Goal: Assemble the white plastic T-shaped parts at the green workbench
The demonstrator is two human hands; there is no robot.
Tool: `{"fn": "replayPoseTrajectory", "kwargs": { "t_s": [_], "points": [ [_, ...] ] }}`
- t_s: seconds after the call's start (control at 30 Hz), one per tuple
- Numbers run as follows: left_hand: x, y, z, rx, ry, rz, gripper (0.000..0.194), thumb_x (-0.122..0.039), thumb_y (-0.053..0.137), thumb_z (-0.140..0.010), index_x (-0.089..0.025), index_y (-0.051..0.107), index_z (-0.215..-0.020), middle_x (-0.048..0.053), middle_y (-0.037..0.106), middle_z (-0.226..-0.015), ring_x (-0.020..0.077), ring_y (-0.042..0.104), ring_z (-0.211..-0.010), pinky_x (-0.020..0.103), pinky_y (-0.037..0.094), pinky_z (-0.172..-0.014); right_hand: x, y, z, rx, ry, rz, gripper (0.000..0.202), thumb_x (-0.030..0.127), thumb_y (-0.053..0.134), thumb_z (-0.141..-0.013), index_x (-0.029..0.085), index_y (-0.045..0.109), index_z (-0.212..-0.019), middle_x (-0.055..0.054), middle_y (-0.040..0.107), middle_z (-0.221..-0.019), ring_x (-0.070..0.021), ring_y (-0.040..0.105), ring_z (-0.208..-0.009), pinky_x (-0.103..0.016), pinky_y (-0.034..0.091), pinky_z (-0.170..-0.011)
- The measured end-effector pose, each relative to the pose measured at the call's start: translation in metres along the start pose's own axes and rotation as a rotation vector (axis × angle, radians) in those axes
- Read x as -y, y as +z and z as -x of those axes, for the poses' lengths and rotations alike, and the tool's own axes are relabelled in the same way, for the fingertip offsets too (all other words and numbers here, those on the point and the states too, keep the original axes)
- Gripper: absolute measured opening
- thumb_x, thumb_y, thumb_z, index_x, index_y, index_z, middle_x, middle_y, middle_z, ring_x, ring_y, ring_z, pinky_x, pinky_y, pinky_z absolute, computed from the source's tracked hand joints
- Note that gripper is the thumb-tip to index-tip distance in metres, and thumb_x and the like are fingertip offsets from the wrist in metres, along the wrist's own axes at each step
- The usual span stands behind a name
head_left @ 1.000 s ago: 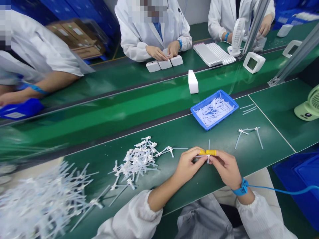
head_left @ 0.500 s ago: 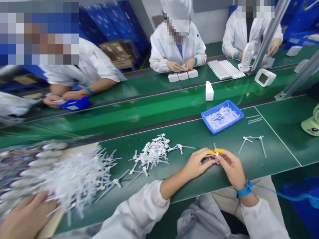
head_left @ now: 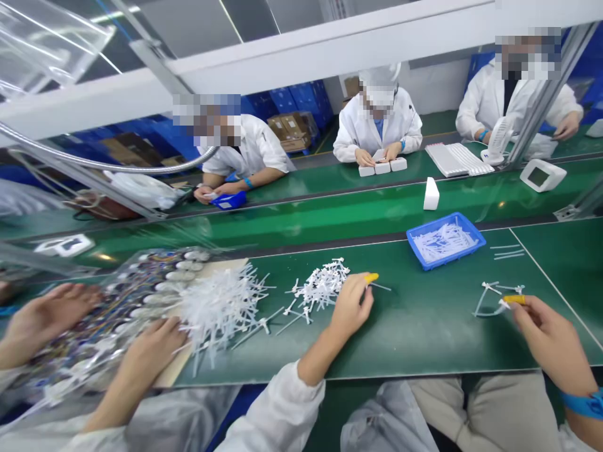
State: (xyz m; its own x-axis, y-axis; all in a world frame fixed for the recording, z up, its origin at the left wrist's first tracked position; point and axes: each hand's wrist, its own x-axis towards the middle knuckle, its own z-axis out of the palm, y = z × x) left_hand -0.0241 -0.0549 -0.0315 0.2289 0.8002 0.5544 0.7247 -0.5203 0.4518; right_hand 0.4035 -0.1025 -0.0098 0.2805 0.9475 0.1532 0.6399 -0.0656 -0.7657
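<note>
My left hand [head_left: 351,304], a yellow cover on one finger, is beside a pile of small white connectors with clear tubes [head_left: 323,284]. Its fingers are bent together, and whatever they hold is hidden; a thin tube shows just past them. My right hand [head_left: 541,323], also with a yellow fingertip cover and a blue wristband, pinches a white connector with a tube [head_left: 490,312] at the right of the green bench. Two similar pieces lie right behind it. Farther back stands a blue tray [head_left: 414,250] holding many short clear tubes.
A large heap of tube pieces [head_left: 223,307] lies on a board to the left. Beside it, a co-worker's hands [head_left: 153,351] are over bundled wires [head_left: 113,307]. Three people in white coats sit across the bench. Loose tubes [head_left: 509,255] lie right of the tray.
My hands, together around a piece before, have parted: the left to the connector pile, the right out to the right with a piece. The view has shifted, showing more on the left.
</note>
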Motion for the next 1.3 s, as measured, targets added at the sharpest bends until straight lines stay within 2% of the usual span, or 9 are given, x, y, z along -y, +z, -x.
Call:
{"fn": "replayPoseTrajectory", "kwargs": {
  "t_s": [0.07,0.17,0.27,0.37,0.53,0.67,0.87,1.03,1.3],
  "points": [
    [0.013,-0.015,-0.002,0.038,0.005,-0.103,0.045,-0.007,0.048,-0.099,-0.019,0.066,-0.138,0.015,0.072,-0.130,0.0304,0.064,-0.123,0.050,0.052,-0.111,0.002,-0.008,-0.006,0.032,0.004,0.094,0.033,0.058,0.063,-0.090,0.028,0.076,-0.092,-0.004,0.075,-0.073,-0.0243,0.068,-0.060,-0.033,0.047,-0.056],
    [0.029,-0.028,-0.010,0.276,0.054,-0.195,0.051,-0.005,0.048,-0.097,-0.020,0.064,-0.142,0.014,0.069,-0.139,0.0317,0.060,-0.129,0.053,0.047,-0.115,0.013,-0.019,-0.017,0.039,-0.038,0.148,0.036,0.060,0.059,-0.091,0.028,0.075,-0.093,-0.004,0.075,-0.073,-0.0240,0.066,-0.058,-0.033,0.045,-0.056],
    [0.043,-0.029,-0.021,0.531,0.101,-0.226,0.039,-0.009,0.050,-0.101,-0.022,0.070,-0.131,0.012,0.073,-0.133,0.0308,0.063,-0.123,0.050,0.050,-0.110,0.023,-0.026,-0.028,0.059,-0.140,0.199,0.035,0.058,0.058,-0.094,0.027,0.074,-0.094,-0.002,0.071,-0.069,-0.0219,0.062,-0.055,-0.032,0.043,-0.054],
    [0.054,-0.025,-0.030,0.644,0.104,-0.218,0.028,-0.013,0.049,-0.105,-0.021,0.073,-0.118,0.010,0.075,-0.119,0.0278,0.068,-0.112,0.042,0.055,-0.101,0.025,-0.021,-0.039,0.149,-0.222,0.193,0.036,0.058,0.056,-0.097,0.025,0.071,-0.096,-0.001,0.067,-0.065,-0.0205,0.060,-0.053,-0.031,0.042,-0.053],
    [0.050,-0.026,-0.042,0.581,0.096,-0.156,0.022,-0.018,0.051,-0.108,-0.021,0.072,-0.112,0.009,0.075,-0.112,0.0257,0.071,-0.105,0.036,0.056,-0.094,0.018,-0.004,-0.042,0.182,-0.233,0.068,0.042,0.061,0.058,-0.097,0.025,0.069,-0.116,-0.002,0.075,-0.078,-0.0236,0.070,-0.066,-0.034,0.053,-0.064],
    [0.012,-0.016,-0.053,0.545,0.068,0.043,0.018,-0.019,0.056,-0.107,-0.021,0.073,-0.112,0.007,0.075,-0.113,0.0231,0.071,-0.104,0.033,0.054,-0.095,0.034,0.018,-0.020,0.170,-0.238,-0.056,0.034,0.055,0.057,-0.103,0.027,0.070,-0.117,-0.004,0.079,-0.093,-0.0233,0.075,-0.077,-0.032,0.058,-0.070],
    [-0.049,0.035,-0.058,0.602,0.039,0.238,0.008,-0.016,0.066,-0.097,-0.019,0.073,-0.096,0.002,0.071,-0.091,0.0173,0.065,-0.081,0.026,0.047,-0.077,0.057,0.103,0.017,0.288,-0.354,-0.200,0.017,0.039,0.057,-0.104,0.026,0.067,-0.104,-0.003,0.074,-0.085,-0.0213,0.071,-0.073,-0.032,0.055,-0.067],
    [-0.044,0.068,-0.050,0.648,0.119,0.366,0.007,-0.012,0.069,-0.089,-0.018,0.068,-0.093,0.002,0.067,-0.090,0.0173,0.062,-0.083,0.025,0.046,-0.077,0.036,0.152,0.030,0.130,-0.360,-0.225,0.015,0.038,0.058,-0.103,0.026,0.062,-0.094,-0.003,0.071,-0.084,-0.0232,0.071,-0.076,-0.034,0.057,-0.071],
    [-0.037,0.075,-0.039,0.578,0.085,0.459,0.007,-0.016,0.066,-0.094,-0.019,0.069,-0.099,0.005,0.069,-0.098,0.0194,0.064,-0.089,0.028,0.050,-0.082,0.035,0.144,0.035,0.175,-0.368,-0.161,0.009,0.037,0.063,-0.102,0.027,0.064,-0.101,-0.002,0.073,-0.089,-0.0230,0.072,-0.080,-0.032,0.057,-0.073]
  ]
}}
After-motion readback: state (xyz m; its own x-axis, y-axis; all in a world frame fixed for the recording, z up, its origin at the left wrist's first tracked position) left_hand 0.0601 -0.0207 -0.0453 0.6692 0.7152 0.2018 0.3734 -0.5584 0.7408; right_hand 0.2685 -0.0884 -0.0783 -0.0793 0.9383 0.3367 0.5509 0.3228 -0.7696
